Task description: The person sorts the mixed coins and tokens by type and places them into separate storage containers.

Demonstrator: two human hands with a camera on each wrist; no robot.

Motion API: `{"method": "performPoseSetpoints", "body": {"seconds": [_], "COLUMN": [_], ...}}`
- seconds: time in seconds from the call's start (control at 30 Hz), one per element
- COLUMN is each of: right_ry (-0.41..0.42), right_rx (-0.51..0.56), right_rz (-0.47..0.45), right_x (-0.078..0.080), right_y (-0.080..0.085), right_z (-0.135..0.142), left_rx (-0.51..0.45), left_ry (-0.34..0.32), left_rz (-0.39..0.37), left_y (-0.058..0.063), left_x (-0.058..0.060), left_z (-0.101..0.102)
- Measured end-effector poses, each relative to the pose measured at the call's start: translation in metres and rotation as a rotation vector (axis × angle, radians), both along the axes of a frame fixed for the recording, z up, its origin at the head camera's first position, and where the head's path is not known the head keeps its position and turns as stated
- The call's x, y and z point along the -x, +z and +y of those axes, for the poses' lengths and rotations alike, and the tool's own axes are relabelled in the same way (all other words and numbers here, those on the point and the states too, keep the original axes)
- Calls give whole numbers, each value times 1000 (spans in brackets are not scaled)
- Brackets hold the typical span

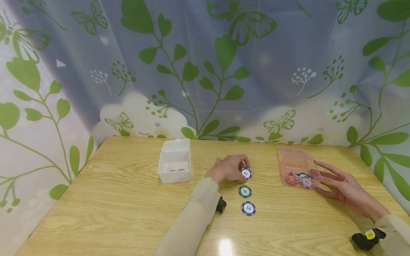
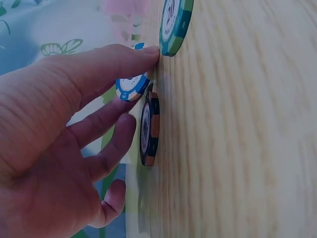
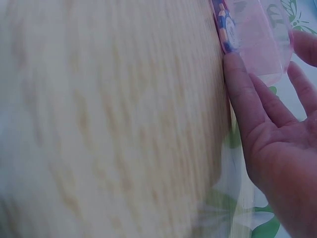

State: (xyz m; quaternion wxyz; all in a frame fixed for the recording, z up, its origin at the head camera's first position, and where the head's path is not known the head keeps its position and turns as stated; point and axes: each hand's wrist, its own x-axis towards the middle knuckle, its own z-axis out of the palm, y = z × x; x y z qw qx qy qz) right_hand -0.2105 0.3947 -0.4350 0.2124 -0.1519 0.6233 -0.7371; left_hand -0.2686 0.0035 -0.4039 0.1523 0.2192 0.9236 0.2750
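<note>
My left hand (image 1: 229, 168) pinches a blue-and-white poker chip (image 1: 246, 173) between thumb and fingers; in the left wrist view that chip (image 2: 132, 87) is tilted beside the thumb. A dark chip (image 2: 148, 130) with orange edge marks lies under the same hand, mostly hidden in the head view. Nearer me are a green chip (image 1: 245, 191) and a blue chip (image 1: 248, 208) on the table. With fairly straight fingers, my right hand (image 1: 346, 188) touches the right side of a clear pink box (image 1: 296, 161). Red and blue chips (image 1: 299, 179) lie inside it.
Left of my left hand stands an opened white box (image 1: 174, 176) with a few small dark items at its bottom. The wooden table (image 1: 128, 199) ends at a hanging curtain (image 1: 205, 89) printed with leaves and butterflies.
</note>
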Motion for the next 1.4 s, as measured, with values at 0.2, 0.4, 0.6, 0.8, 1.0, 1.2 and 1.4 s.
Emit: {"method": "performPoseSetpoints", "body": {"seconds": [0.2,0.4,0.6,0.8,1.0,1.2,1.4], "right_ry": [15,22,27,13,10,4,12], "right_rx": [21,24,23,2,-7,-15,-2], "right_rz": [-4,4,-8,0,3,-1,1], "right_x": [1,1,1,0,1,1,1], "right_y": [-2,-3,-2,-1,-1,0,-1], "right_z": [1,2,2,1,1,1,1], "left_rx": [17,16,4,11,16,24,-29], "left_ry": [-28,-73,-85,-100,-105,-99,-99], "left_rz": [14,-4,-18,-22,-31,-22,-20], "left_y": [-1,0,2,2,1,0,-1], "left_x": [1,1,-1,-1,-1,0,0], "left_z": [0,-3,-4,-5,-5,-6,-7]}}
